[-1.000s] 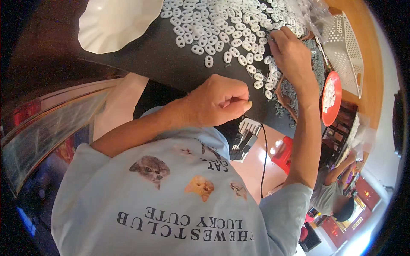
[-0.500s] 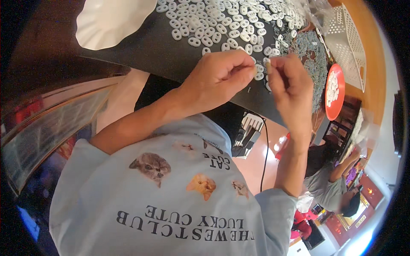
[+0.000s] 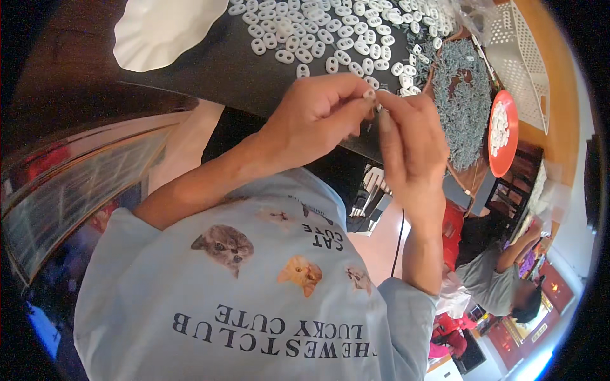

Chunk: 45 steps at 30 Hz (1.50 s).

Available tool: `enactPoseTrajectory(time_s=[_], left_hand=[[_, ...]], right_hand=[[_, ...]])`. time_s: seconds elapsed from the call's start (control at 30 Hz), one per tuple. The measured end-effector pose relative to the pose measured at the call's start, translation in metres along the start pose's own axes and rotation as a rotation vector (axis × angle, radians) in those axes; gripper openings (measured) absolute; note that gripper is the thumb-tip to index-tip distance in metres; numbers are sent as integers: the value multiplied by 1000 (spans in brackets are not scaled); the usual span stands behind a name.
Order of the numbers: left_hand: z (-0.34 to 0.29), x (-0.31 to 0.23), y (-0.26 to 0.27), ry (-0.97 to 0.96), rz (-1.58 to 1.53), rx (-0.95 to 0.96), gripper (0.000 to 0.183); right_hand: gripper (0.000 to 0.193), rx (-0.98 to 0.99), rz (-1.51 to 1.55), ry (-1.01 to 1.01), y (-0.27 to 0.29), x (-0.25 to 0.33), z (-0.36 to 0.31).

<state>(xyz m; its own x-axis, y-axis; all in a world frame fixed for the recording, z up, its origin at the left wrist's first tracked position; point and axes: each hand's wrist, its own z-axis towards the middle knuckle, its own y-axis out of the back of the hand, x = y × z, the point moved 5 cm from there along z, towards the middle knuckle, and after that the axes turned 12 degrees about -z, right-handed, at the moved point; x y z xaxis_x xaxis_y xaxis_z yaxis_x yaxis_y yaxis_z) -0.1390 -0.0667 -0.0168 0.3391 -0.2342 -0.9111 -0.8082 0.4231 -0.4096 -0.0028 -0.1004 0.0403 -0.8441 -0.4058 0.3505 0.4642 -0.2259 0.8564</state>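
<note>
My left hand point(image 3: 318, 117) and my right hand point(image 3: 413, 143) meet fingertip to fingertip above the near edge of the dark table point(image 3: 210, 63). Both pinch one small white oval piece point(image 3: 369, 94) between them. Something tiny and grey may be pinched with it, but it is too small to tell. Many white oval pieces point(image 3: 318, 25) like it lie scattered on the table just beyond my hands. A heap of small grey parts point(image 3: 464, 101) fills a round tray to the right of my right hand.
A white scalloped dish point(image 3: 159, 28) sits at the table's far left. A red dish point(image 3: 502, 133) with white pieces and a white lattice basket point(image 3: 524, 57) stand at the right. Another person point(image 3: 495, 273) bends over at lower right. A black cable point(image 3: 399, 244) hangs under the table.
My right hand left the scattered pieces and came back toward me with a white piece. My left hand rose to meet it, so both now pinch together.
</note>
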Motion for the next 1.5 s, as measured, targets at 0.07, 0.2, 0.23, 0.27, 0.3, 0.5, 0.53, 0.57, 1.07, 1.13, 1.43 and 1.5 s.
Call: enactPoseTrajectory(time_s=[0.07, 0.2, 0.23, 0.27, 0.3, 0.5, 0.53, 0.57, 1.07, 1.13, 1.43, 1.5], left_hand=[[-3, 4, -3, 86, 10, 57, 17], [-8, 9, -11, 54, 61, 176, 15], [-8, 11, -10, 65, 99, 172, 14], [-8, 14, -8, 66, 100, 170, 14], [-7, 11, -7, -75, 285, 196, 12], [-13, 2, -11, -131, 449, 261, 11], [-13, 2, -11, -109, 369, 262, 13], [-14, 3, -10, -109, 368, 260, 13], [-12, 12, 6, 141, -58, 134, 20], [-13, 13, 7, 136, -73, 119, 20], [-15, 9, 19, 73, -77, 26, 20], [-16, 10, 20, 74, -91, 21, 21]], right_hand=[[12, 74, 145, -122, 3, -5, -3], [7, 183, 177, -188, 1, -11, -10], [5, 179, 186, -175, -1, -12, -13], [5, 174, 194, -161, -3, -12, -15], [5, 175, 195, -162, -5, -12, -17], [7, 170, 99, -117, 0, 1, -28], [7, 182, 137, -156, 3, -5, -31], [7, 193, 174, -195, 5, -12, -34], [10, 183, -160, -131, 8, -28, -33], [10, 251, -91, -140, 4, -21, -32], [14, 324, -237, -169, -19, -8, -25], [14, 341, -262, -172, -20, -7, -24]])
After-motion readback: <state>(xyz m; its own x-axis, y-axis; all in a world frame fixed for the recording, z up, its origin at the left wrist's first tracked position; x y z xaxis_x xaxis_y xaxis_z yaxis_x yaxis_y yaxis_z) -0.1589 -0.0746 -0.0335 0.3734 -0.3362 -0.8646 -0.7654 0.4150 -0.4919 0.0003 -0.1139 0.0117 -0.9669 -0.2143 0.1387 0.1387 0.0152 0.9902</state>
